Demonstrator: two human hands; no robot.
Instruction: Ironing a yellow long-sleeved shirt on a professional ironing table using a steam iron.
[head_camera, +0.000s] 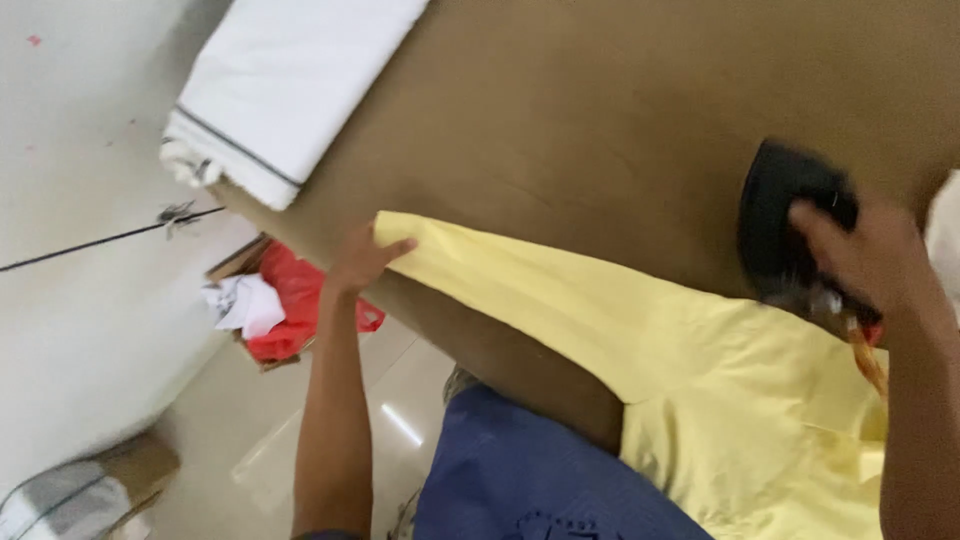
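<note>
**Yellow shirt stretched across a brown table**

Nearest, blue cloth (530, 480) covers the lap. The left hand (362, 262) pinches the sleeve end of the yellow shirt (700, 380), fingers closed on it (pulled flat over the brown table (600, 120)). The right hand (865, 255) is wrapped around a black iron (785, 215) at the shirt's edge. Left, an open cardboard box (250, 310) holds red and white scraps. Farthest, folded white cloth (285, 85) overhangs the table corner.

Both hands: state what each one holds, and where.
Left hand pinches the yellow shirt at its sleeve end; right hand grips the black iron by its handle.
</note>
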